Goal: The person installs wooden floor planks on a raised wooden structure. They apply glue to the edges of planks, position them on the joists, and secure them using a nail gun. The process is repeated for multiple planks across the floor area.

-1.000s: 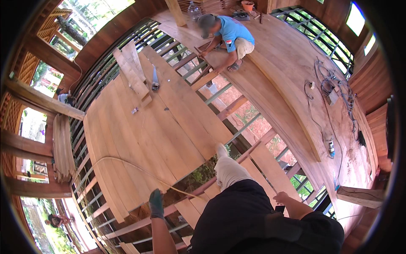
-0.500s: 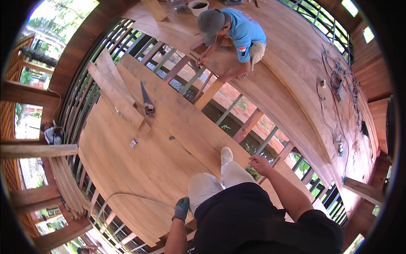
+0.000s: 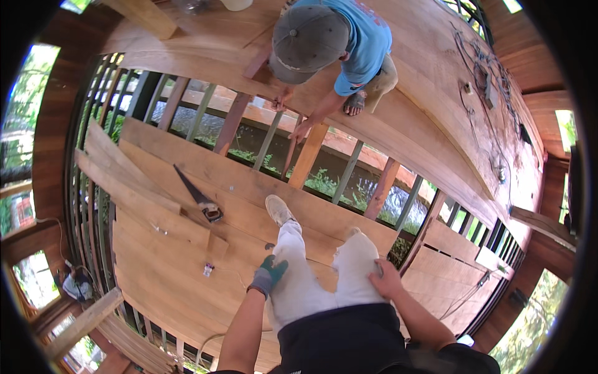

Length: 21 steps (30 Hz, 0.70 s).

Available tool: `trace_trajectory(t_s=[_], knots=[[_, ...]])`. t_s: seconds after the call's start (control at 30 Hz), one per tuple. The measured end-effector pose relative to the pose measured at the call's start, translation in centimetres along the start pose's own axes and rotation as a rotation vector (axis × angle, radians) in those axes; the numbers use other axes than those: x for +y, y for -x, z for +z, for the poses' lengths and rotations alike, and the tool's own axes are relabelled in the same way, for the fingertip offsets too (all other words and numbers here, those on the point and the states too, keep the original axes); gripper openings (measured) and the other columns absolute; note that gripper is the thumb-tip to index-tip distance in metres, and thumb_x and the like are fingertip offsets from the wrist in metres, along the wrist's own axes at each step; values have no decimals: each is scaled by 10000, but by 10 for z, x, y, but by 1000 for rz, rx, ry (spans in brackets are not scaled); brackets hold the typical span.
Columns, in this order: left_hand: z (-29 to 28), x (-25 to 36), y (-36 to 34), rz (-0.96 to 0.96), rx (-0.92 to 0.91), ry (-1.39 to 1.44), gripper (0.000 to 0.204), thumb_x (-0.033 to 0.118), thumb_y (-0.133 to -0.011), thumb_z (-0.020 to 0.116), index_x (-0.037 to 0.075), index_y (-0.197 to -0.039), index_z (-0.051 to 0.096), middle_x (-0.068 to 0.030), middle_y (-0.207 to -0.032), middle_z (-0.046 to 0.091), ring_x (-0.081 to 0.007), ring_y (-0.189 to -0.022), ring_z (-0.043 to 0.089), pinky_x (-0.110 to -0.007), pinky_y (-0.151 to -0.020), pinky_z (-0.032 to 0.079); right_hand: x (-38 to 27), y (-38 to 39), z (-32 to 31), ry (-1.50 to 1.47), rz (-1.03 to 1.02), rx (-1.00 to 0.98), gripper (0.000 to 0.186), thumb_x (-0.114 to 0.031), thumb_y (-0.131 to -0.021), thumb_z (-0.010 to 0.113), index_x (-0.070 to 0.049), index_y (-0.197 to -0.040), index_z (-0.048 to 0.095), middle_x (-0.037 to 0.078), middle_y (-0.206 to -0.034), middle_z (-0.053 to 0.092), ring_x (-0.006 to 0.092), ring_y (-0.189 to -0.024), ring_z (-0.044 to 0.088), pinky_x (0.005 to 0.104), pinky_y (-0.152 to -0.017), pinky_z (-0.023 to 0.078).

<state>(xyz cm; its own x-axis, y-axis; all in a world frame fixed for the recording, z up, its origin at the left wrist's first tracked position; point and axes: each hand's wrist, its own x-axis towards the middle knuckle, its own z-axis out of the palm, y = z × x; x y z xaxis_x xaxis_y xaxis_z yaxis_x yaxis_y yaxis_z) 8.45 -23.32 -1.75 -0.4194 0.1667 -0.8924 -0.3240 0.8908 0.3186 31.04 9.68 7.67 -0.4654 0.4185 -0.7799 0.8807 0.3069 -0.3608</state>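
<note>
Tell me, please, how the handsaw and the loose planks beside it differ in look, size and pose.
Colour: the handsaw has a dark blade, while the loose planks are light brown wood.
Size: the handsaw looks shorter than the longest of the loose planks.
Pose: the handsaw lies singly, while the loose planks overlap one another.
Shared: both lie on the floor panels, slanting from upper left to lower right.

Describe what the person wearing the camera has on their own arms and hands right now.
The left hand wears a work glove, teal-green over the fingers and greyer toward the cuff, with a dark edge at the wrist. The right hand is ungloved. Both forearms are uncovered, and the right sleeve is black.
</note>
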Motion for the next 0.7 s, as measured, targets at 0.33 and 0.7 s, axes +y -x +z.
trace_trajectory(t_s=[0.33, 0.7], knots=[[5, 12, -45, -31, -144, -492, 800, 527, -795, 685, 93, -1426, 456, -221, -1499, 382, -450, -1268, 492, -488, -1031, 452, -108, -39, 79, 273, 217, -451, 964, -566, -811, 661, -122, -1555, 239, 302, -1508, 339, 459, -1375, 388, 483, -1123, 371], [21, 19, -51, 25, -116, -564, 622, 491, -774, 715, 147, -1272, 572, -173, -1399, 468, -426, -1208, 522, -504, -978, 471, -115, -55, 91, 263, 288, -527, 1045, -610, -774, 664, -106, -1564, 201, 342, -1464, 356, 475, -1347, 405, 501, -1109, 371]])
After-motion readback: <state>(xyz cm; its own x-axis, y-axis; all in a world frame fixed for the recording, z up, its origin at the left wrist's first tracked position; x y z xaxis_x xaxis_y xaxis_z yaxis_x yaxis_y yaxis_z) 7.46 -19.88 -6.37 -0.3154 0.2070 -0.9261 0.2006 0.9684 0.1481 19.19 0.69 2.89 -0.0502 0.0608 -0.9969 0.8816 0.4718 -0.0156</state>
